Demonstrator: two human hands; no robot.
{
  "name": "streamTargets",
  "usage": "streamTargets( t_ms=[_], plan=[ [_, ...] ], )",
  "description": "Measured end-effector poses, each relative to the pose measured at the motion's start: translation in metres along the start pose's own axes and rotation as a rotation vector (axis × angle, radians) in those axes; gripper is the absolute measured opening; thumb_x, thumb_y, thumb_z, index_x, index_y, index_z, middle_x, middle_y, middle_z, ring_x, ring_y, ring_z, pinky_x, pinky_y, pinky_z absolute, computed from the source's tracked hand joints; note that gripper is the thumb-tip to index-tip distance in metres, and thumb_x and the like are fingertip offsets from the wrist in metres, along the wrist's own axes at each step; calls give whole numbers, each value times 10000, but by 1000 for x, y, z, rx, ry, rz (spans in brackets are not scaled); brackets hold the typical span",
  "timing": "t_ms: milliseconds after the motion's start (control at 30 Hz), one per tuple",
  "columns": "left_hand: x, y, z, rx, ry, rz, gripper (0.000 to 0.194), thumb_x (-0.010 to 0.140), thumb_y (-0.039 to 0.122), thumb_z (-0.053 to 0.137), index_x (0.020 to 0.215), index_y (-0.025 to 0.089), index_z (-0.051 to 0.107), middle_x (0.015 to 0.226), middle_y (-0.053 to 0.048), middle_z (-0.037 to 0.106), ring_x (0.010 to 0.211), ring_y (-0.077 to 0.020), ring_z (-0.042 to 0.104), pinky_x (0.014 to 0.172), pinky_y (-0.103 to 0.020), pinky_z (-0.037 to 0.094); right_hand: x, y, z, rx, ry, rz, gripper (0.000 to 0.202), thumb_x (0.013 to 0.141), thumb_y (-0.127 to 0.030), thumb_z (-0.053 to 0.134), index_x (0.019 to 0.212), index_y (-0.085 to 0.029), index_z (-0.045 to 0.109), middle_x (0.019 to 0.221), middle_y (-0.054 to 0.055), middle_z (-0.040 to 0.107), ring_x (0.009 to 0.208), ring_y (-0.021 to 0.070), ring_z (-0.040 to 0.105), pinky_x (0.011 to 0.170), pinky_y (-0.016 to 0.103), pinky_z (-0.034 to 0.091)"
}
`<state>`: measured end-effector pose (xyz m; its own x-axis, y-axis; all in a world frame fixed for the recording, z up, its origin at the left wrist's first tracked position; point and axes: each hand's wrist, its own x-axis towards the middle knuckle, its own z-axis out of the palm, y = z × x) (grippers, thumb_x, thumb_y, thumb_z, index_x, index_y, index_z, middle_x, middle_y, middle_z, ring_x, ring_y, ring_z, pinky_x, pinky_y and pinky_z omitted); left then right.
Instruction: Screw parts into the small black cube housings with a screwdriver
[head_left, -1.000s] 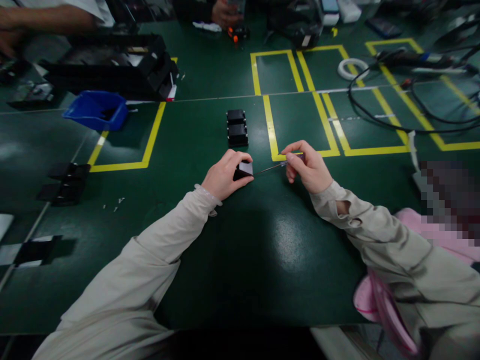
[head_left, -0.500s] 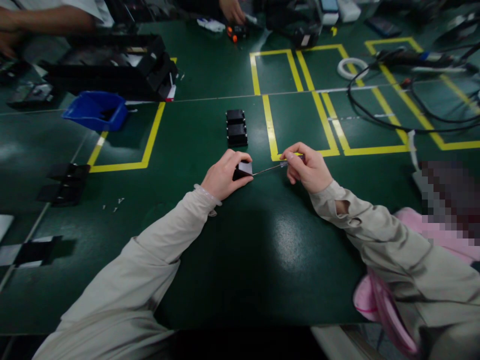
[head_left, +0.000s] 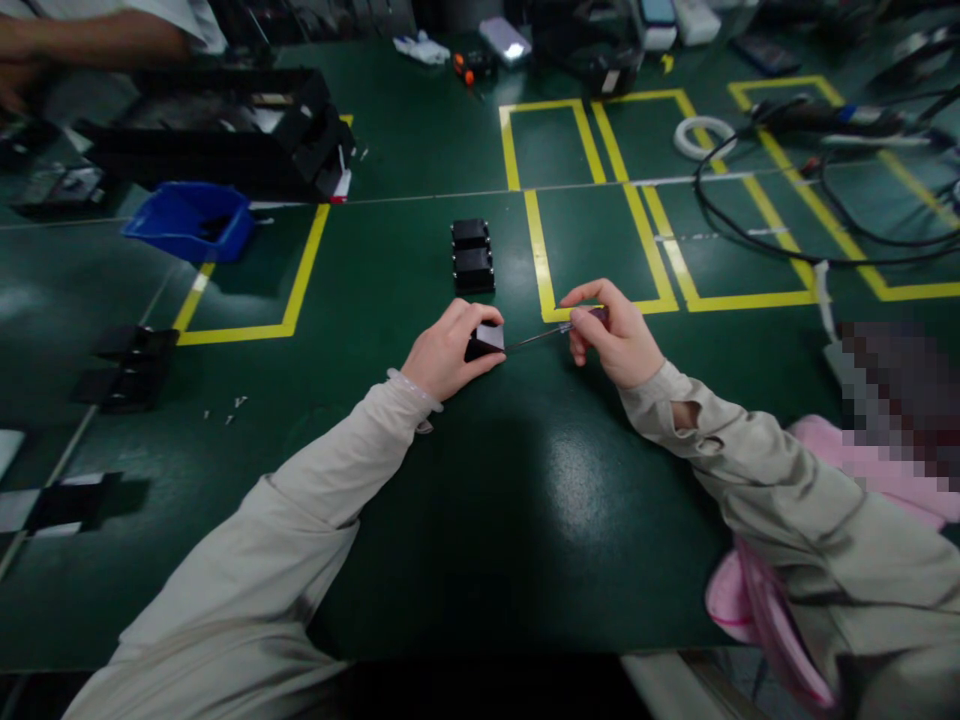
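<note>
My left hand (head_left: 454, 350) is closed around a small black block-shaped part (head_left: 486, 343) with a pale grey face, held low over the green table. In my right hand (head_left: 613, 333) is a screwdriver (head_left: 566, 327), its handle between thumb and fingers while the index finger is stretched out. The thin shaft points left, and its tip meets the right edge of the black part. Just beyond my left hand stand black blocks (head_left: 472, 256) in a short row, with small shiny spots along their sides. Several small screws (head_left: 238, 402) lie to the left of my left forearm.
A blue bin (head_left: 191, 222) and a long black housing (head_left: 217, 140) stand at the left. More black parts (head_left: 131, 370) lie nearer. Yellow tape (head_left: 551, 255) marks the table; a white tape roll (head_left: 703, 138) and black cable (head_left: 712, 215) are at right. A co-worker's arm (head_left: 97, 45) shows upper left.
The fingers of my right hand have shifted slightly on the screwdriver handle; my left hand stays put. At the back, another person's hand has gone, and a light-coloured phone-like object now shows there.
</note>
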<state>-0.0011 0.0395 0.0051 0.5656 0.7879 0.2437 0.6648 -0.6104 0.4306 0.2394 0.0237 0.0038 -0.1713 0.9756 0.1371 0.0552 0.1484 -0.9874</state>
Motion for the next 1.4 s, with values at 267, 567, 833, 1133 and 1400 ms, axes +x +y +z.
streamTargets(
  t_ms=[267,567,833,1133,1400],
  plan=[
    [0,-1,0,-6,-3,2,366,831,273,687,1148,209,514,1108,-57,558,1019,-210,580,867,-354,505,1,1,0,33,-4,18,256,868,-455,612,892,-219,515,405,-130,387,326,63,408,372,224,386],
    [0,0,0,3,-9,-6,369,834,278,688,1150,197,516,1111,-66,559,1008,-213,582,853,-358,511,1,0,0,23,-6,24,235,877,-442,595,862,-222,512,386,-132,361,309,64,385,360,235,377],
    [0,0,0,-2,3,-1,353,835,265,684,1140,210,516,1106,-57,558,1020,-207,580,869,-357,508,1,1,-1,23,-13,32,259,875,-471,590,878,-225,509,407,-120,408,335,71,424,368,232,383],
    [0,0,0,-3,-2,1,356,834,266,687,1140,203,518,1101,-60,557,1009,-207,578,848,-347,504,0,-2,-1,22,-9,18,254,864,-448,610,921,-219,513,442,-105,461,364,77,466,382,228,395],
    [-1,0,-1,-5,2,4,354,834,265,687,1139,207,517,1104,-57,557,1012,-207,577,854,-351,506,0,-3,0,12,-5,18,211,856,-380,630,933,-223,512,449,-101,469,360,84,466,380,237,389]
  ],
)
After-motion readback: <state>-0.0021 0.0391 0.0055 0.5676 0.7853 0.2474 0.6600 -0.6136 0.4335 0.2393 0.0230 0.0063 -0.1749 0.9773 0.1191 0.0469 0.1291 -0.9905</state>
